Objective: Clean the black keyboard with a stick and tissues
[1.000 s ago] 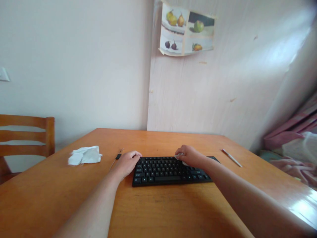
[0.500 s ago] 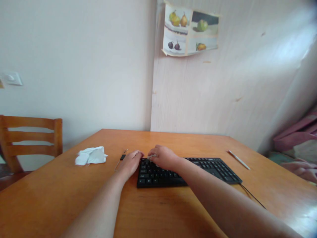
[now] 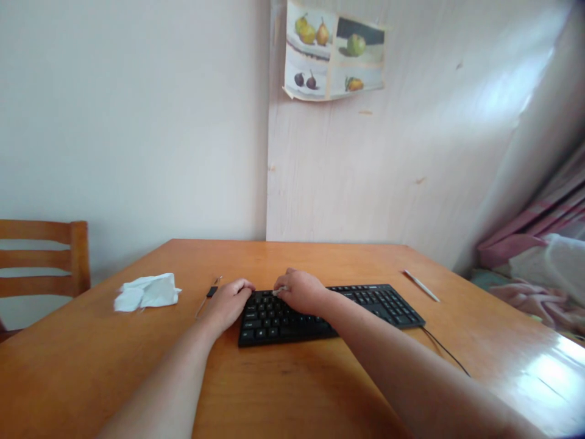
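Observation:
A black keyboard (image 3: 292,329) lies on the wooden table in front of me. My left hand (image 3: 228,303) grips its back left corner, with the thumb and fingers close together at the edge. Over the upper rows of keys, my right hand (image 3: 302,291) is closed on a small white tissue (image 3: 280,291), pressed against the keys. Only a bit of that tissue shows; my fingers cover the rest. Left of the keyboard, close to my left hand, is a small dark object (image 3: 212,291) with a thin pale strip or cord.
A crumpled white tissue (image 3: 148,291) lies on the table (image 3: 283,390) at the left. A white pen-like stick (image 3: 421,286) is at the right. The keyboard's cable (image 3: 445,350) trails toward the right front. A wooden chair (image 3: 41,259) stands at the far left.
My right hand has moved to the right along the upper keys with the tissue. My left hand stays at the keyboard's corner. The whole view has turned slightly right.

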A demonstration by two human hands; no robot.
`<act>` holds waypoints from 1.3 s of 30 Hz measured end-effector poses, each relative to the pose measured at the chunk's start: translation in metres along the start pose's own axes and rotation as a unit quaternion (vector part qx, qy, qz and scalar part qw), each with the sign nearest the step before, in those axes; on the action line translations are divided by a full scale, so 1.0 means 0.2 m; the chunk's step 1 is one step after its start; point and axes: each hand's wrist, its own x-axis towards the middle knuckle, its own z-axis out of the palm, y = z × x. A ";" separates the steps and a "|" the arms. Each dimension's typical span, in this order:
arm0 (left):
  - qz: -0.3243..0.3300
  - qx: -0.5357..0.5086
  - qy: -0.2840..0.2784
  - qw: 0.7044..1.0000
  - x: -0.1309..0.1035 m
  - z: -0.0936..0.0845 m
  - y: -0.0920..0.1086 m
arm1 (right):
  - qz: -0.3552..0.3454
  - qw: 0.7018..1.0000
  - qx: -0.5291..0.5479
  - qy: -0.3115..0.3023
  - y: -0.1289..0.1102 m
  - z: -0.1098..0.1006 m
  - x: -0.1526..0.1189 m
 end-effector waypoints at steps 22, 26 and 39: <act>-0.015 0.003 -0.017 1.000 0.01 -0.02 -0.01 | 0.095 0.994 0.022 0.058 0.58 -0.09 -0.31; -0.012 0.009 -0.021 1.000 0.02 -0.02 -0.02 | 0.113 0.991 0.016 0.077 0.66 -0.13 -0.38; -0.013 0.018 -0.032 0.999 0.03 -0.02 -0.04 | 0.197 0.977 0.000 0.082 0.91 -0.18 -0.51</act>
